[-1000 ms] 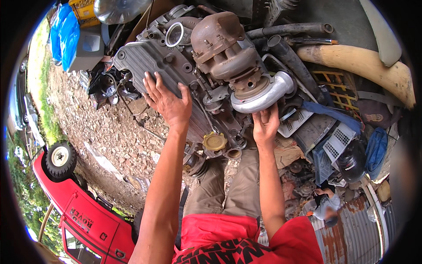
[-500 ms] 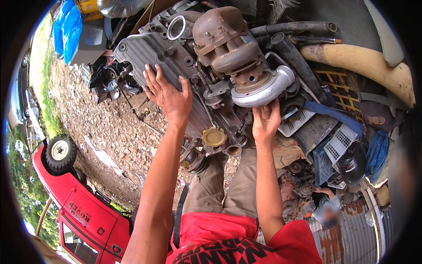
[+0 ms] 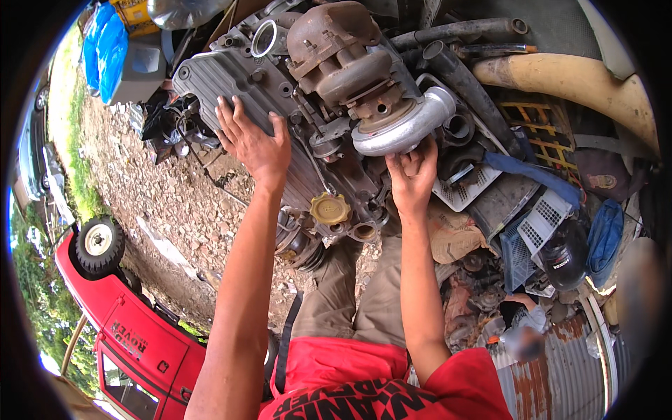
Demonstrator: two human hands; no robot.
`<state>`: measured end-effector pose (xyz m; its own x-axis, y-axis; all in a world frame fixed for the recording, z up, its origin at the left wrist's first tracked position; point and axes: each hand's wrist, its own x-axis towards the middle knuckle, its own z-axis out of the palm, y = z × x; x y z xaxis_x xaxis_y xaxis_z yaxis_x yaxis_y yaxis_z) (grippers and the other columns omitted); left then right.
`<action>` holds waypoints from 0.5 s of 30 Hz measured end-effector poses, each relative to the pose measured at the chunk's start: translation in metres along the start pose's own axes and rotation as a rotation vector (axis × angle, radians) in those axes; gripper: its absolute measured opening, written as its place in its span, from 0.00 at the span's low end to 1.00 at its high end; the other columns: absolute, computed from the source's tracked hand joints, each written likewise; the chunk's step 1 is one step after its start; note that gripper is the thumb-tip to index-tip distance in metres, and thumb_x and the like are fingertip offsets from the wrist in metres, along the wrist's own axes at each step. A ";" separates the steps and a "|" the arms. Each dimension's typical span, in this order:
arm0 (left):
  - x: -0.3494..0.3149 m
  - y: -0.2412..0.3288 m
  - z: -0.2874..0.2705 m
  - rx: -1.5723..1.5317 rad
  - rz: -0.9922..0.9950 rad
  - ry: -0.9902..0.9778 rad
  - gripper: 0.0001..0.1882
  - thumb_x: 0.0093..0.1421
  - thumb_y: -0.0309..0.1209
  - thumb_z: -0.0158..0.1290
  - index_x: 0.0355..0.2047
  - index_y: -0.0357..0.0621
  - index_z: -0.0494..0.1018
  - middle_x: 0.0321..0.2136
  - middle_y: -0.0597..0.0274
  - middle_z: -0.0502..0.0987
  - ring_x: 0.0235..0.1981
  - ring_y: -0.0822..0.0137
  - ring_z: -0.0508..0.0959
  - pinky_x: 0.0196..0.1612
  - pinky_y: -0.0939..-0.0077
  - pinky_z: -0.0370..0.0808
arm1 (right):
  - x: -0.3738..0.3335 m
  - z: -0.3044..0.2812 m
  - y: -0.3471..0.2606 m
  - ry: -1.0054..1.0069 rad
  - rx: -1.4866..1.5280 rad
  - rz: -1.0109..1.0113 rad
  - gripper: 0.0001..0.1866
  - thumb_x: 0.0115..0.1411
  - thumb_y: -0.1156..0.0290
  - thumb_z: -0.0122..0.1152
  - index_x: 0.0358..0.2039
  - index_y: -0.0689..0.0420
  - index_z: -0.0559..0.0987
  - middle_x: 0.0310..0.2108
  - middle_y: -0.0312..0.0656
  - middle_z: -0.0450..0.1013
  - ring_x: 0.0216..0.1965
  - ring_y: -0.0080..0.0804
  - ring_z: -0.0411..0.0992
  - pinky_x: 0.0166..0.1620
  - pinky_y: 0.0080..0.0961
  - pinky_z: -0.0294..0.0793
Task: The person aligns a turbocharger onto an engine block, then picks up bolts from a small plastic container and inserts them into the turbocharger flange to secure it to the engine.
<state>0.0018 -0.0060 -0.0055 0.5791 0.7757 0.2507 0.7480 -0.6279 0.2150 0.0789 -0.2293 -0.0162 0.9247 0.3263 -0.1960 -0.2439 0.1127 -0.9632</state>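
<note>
A turbocharger [image 3: 402, 130] sits on the right side of an engine; its lower housing is silvery and its upper housing rusty brown. My right hand [image 3: 413, 183] grips the silver housing from below, the fingertips partly hidden beneath it. On the ribbed grey engine cover [image 3: 227, 78], my left hand [image 3: 257, 148] lies flat with its fingers spread. Between my forearms, at the near end of the engine, is a yellow filler cap [image 3: 330, 208]. A small round metal canister [image 3: 329, 143] stands between the cover and the turbocharger.
Black pipes [image 3: 458, 80] and a thick tan tube [image 3: 560, 80] lie right of the engine. Plastic baskets [image 3: 544, 227] and a dark helmet [image 3: 562, 262] are nearer on that side. Leftward are stony ground [image 3: 168, 189] and a red vehicle [image 3: 133, 332]. Another person [image 3: 521, 325] is at lower right.
The engine and both my hands appear slightly farther up and left in the view. The turbocharger has shifted a little more, showing more of the round opening beside it. Both hands keep their contact.
</note>
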 end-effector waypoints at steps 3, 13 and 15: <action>-0.001 -0.001 0.002 0.004 -0.001 0.001 0.37 0.55 0.39 0.52 0.63 0.42 0.54 0.67 0.51 0.51 0.69 0.54 0.48 0.67 0.49 0.41 | 0.000 -0.002 -0.001 -0.028 -0.002 -0.004 0.36 0.58 0.73 0.64 0.61 0.65 0.55 0.50 0.43 0.64 0.46 0.24 0.66 0.50 0.21 0.67; 0.002 0.000 -0.001 0.001 -0.025 -0.026 0.37 0.54 0.39 0.52 0.63 0.43 0.54 0.67 0.51 0.51 0.69 0.54 0.48 0.68 0.50 0.41 | -0.009 -0.023 -0.002 0.167 0.358 0.327 0.47 0.54 0.40 0.62 0.63 0.53 0.53 0.60 0.46 0.58 0.60 0.40 0.60 0.58 0.45 0.64; 0.003 0.000 -0.002 0.009 -0.022 -0.023 0.37 0.54 0.39 0.52 0.63 0.43 0.54 0.67 0.51 0.51 0.69 0.53 0.48 0.68 0.50 0.41 | -0.007 -0.012 0.003 0.117 0.479 0.389 0.52 0.52 0.35 0.59 0.66 0.53 0.50 0.62 0.45 0.56 0.62 0.41 0.57 0.62 0.47 0.59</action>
<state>0.0026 -0.0038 -0.0026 0.5694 0.7908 0.2245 0.7635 -0.6100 0.2120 0.0753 -0.2428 -0.0200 0.7610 0.3265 -0.5606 -0.6480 0.4233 -0.6332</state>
